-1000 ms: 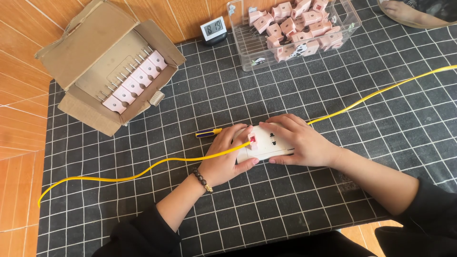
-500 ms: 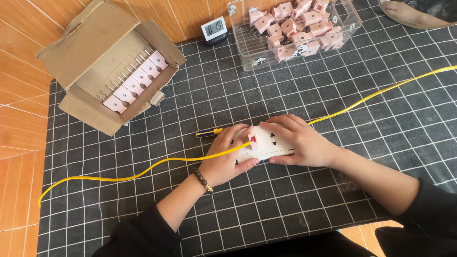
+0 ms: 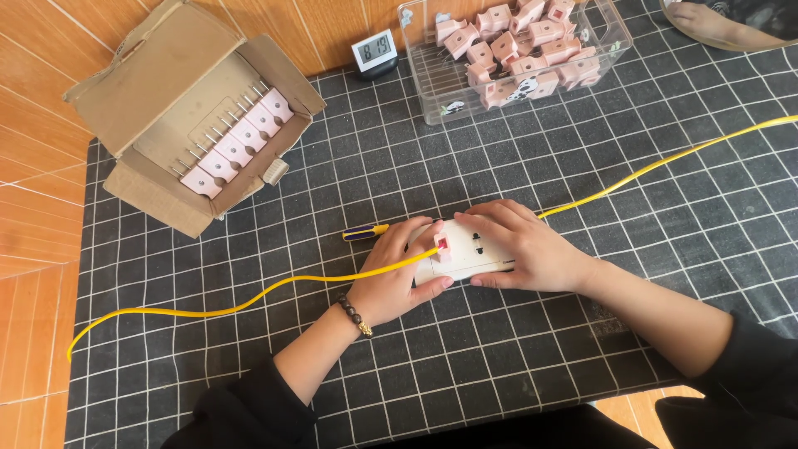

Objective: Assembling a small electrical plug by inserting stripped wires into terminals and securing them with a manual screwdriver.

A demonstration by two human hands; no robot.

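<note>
Left hand (image 3: 397, 278): clamped around the near-left end of the power strip (image 3: 465, 248), thumb laid along its near edge, a beaded bracelet (image 3: 356, 316) worn at the wrist
Right hand (image 3: 519, 247): pressed on the strip's right half, fingers spread across its top
Power strip: white, held flat on the gridded black mat (image 3: 582, 150), just ahead of the body, between both hands
Pink plug (image 3: 441, 244): seen seated in the strip, beside the left fingertips
Yellow cable (image 3: 249, 295): stretched across the mat from the left edge to the far right, passing under the hands
Screwdriver (image 3: 366, 232): left lying on the mat, just left of the strip
Cardboard box (image 3: 145, 100): open at far left, a row of pink plugs lined up inside
Clear bin (image 3: 432, 79): set at the far edge, loaded with more pink plugs
Small clock (image 3: 373, 52): stood between box and bin
</note>
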